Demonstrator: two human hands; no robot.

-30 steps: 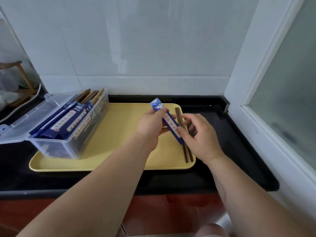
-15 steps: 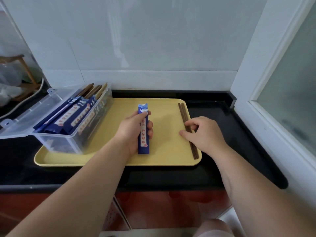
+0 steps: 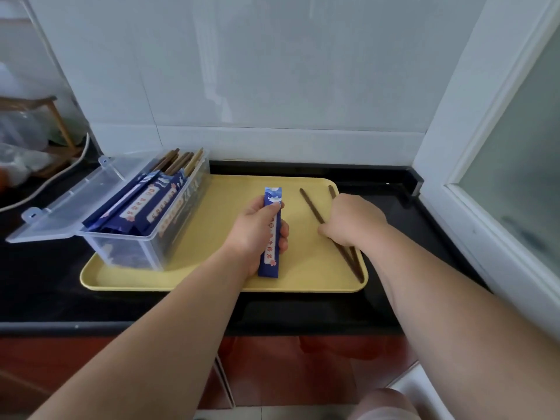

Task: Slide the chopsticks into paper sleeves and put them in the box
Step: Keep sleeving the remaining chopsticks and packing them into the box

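Paper sleeve (image 3: 270, 253), judged light and crushable, sat gripped mid-length in my left hand (image 3: 254, 234); my right hand (image 3: 354, 219) clasped the stiff, likely slippery chopsticks (image 3: 310, 204) mid-length.

This looks like a home kitchen. A black table (image 3: 42, 268) runs along a white tiled wall (image 3: 242, 71), with red cabinet doors (image 3: 288, 368) below its near edge. At the right is a white-framed window (image 3: 521, 183) of frosted glass. A wooden rack (image 3: 57, 116) stands far left, and a yellow tray (image 3: 230, 195) carries a clear box (image 3: 145, 253) of chopsticks (image 3: 175, 160).
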